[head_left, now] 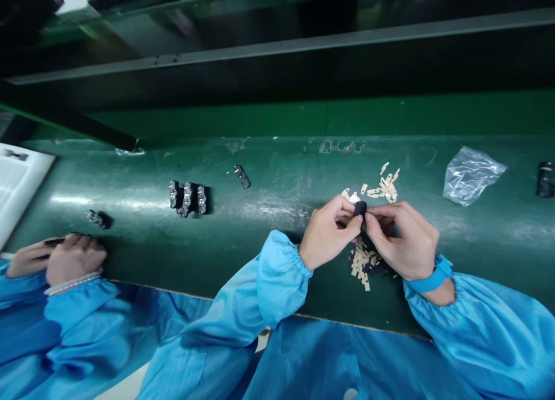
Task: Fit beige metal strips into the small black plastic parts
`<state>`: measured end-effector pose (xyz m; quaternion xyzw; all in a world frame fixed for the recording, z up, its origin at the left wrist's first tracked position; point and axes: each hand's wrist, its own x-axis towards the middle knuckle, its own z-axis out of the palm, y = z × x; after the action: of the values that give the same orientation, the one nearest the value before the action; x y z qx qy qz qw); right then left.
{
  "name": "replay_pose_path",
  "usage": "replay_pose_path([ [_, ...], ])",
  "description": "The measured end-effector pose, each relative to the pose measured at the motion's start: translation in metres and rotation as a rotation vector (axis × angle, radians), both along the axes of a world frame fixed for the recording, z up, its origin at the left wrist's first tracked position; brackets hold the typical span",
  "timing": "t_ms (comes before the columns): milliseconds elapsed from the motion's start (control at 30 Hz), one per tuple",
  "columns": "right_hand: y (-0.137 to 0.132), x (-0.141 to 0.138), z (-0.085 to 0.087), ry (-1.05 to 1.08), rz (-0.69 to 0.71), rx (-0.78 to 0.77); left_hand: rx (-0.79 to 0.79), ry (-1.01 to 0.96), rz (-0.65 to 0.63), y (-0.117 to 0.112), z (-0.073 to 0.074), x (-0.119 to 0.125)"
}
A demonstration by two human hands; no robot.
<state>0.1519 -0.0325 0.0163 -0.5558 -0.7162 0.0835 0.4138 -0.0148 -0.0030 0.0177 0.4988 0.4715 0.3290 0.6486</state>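
A small black plastic part point(359, 209) is pinched between the closed fingers of the left hand point(329, 232) and right hand point(403, 241), above a loose pile of pale flat slivers point(362, 261) on a scuffed green bench point(277, 169). A second pile of slivers point(384, 183) lies just beyond. Farther left, three ridged black pieces point(186, 197) sit side by side, a fourth black piece point(241, 176) lies apart, and a fifth black piece point(99, 218) lies near a co-worker's hands point(56, 255). A crumpled clear plastic bag point(472, 176) lies at right.
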Motion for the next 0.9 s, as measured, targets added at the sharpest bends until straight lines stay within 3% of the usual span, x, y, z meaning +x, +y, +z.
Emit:
replay_pose_path([
  [233,-0.003,-0.01,0.004,0.092,-0.153,-0.085,0.128,0.035,0.046,-0.01,-0.007,0.004],
  [533,-0.007,-0.015,0.003,0.163,-0.208,-0.131,0.209,0.075,0.077,-0.017,-0.007,0.007],
  [700,-0.009,-0.014,0.005,0.186,-0.188,-0.137,0.262,0.124,0.072,-0.017,-0.003,0.006],
  [900,-0.006,-0.012,0.006,0.203,-0.133,-0.086,0.19,0.045,0.06,-0.013,-0.006,0.004],
])
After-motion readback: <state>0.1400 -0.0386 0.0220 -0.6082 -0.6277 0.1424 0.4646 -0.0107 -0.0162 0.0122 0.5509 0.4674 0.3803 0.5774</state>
